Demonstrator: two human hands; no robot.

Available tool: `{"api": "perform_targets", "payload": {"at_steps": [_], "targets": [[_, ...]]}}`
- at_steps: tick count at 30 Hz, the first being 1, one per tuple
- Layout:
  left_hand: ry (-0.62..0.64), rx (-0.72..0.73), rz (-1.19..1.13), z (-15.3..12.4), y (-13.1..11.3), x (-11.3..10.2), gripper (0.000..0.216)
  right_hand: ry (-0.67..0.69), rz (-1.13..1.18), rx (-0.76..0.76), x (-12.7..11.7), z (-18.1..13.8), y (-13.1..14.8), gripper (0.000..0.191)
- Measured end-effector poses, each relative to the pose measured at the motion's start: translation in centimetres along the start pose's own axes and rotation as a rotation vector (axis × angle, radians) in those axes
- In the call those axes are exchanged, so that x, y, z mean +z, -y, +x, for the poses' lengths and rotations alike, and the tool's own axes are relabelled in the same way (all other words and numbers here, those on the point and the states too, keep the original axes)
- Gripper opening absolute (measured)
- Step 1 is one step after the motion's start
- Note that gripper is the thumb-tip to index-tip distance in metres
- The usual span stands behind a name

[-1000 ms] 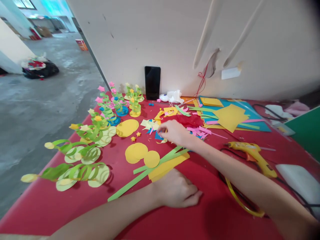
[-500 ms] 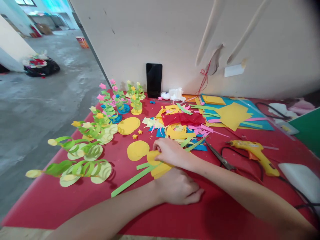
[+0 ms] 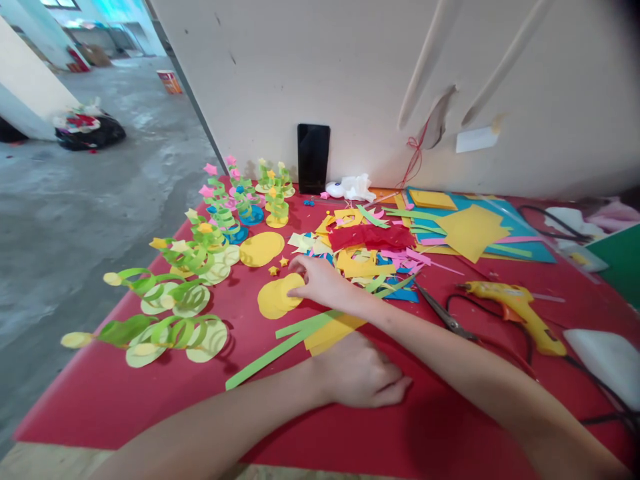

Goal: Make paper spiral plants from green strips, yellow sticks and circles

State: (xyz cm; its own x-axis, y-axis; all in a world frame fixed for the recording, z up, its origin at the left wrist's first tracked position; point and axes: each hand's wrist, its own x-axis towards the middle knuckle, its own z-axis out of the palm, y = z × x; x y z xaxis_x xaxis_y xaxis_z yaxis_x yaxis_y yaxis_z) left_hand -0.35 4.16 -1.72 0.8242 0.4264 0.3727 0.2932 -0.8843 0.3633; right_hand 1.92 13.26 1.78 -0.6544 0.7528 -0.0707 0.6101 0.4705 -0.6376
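My right hand [image 3: 320, 283] reaches across the red table [image 3: 150, 393] and pinches a yellow paper circle [image 3: 289, 289], holding it over other yellow circles [image 3: 269, 301]. My left hand [image 3: 357, 373] rests near the front of the table, fingers curled loosely, nothing visible in it. Just beyond it lie green paper strips [image 3: 280, 340] and a yellow paper sheet [image 3: 330, 330].
Green spiral paper trees [image 3: 165, 330] with star tops line the left edge. A heap of coloured paper scraps [image 3: 370, 250] lies in the middle. Scissors [image 3: 443, 313] and a yellow glue gun [image 3: 520, 313] with cable are at right. A black phone [image 3: 313, 158] leans on the wall.
My right hand came back from the scrap heap to the yellow circles, took one up and carried it left onto the others. My left hand stayed put.
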Motion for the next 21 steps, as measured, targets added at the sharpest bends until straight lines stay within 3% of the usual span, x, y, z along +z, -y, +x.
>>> {"api": "perform_targets", "payload": {"at_steps": [5,12,17,21], "targets": [[0.014,0.022,-0.017,0.1,0.1,-0.2,0.034,-0.086,-0.082,0.019,0.9,-0.8,2.0,0.064],[0.012,0.04,-0.041,0.0,-0.1,-0.6,0.036,-0.085,-0.15,-0.018,2.6,-0.7,3.7,0.069],[0.031,0.029,-0.026,-0.4,-0.1,-0.1,0.035,-0.103,-0.043,-0.099,3.2,-0.7,3.4,0.048],[0.047,0.004,-0.028,-0.6,0.0,0.1,0.036,-0.133,0.186,-0.173,2.4,-1.7,3.6,0.024]]}}
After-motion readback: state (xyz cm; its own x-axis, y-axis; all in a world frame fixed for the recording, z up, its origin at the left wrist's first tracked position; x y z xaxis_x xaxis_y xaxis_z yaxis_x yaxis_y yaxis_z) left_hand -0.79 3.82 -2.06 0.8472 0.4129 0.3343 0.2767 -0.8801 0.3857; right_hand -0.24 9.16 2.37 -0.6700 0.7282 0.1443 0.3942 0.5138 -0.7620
